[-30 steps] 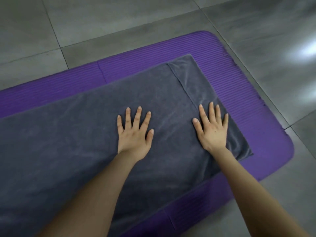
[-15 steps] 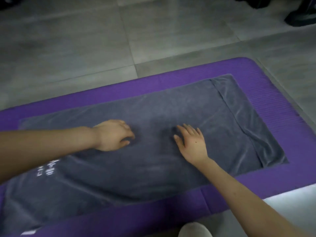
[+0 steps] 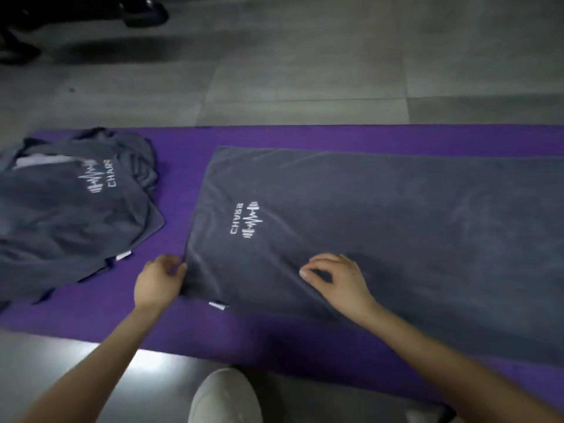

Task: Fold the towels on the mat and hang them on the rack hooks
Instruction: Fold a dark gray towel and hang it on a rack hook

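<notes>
On the far left a crumpled towel (image 3: pixel 70 209) lies in a grey heap on the purple mat (image 3: pixel 183 154). It has white letters on top. The mat lies on a grey tile floor (image 3: pixel 290 71) and runs out of view on the right. Next comes a strip of bare mat, and then the left hand (image 3: pixel 158 282). Its grip is narrow: the fingers and thumb pinch the left edge of the flat towel (image 3: pixel 366 233), close to the near corner. A small white tag (image 3: pixel 218 305) sticks out from the towel's near edge, just beside that hand. The flat towel is grey too. It is spread out on the mat and reaches all the way to the right side of the view. A white logo (image 3: pixel 248 222) sits near its left end. The right hand (image 3: pixel 338 279) is on the towel, near the near edge, well apart from the left hand. Its fingers are bent and the tips touch the cloth, but I cannot tell if this grip holds any cloth. A crease runs from it toward the left hand.
</notes>
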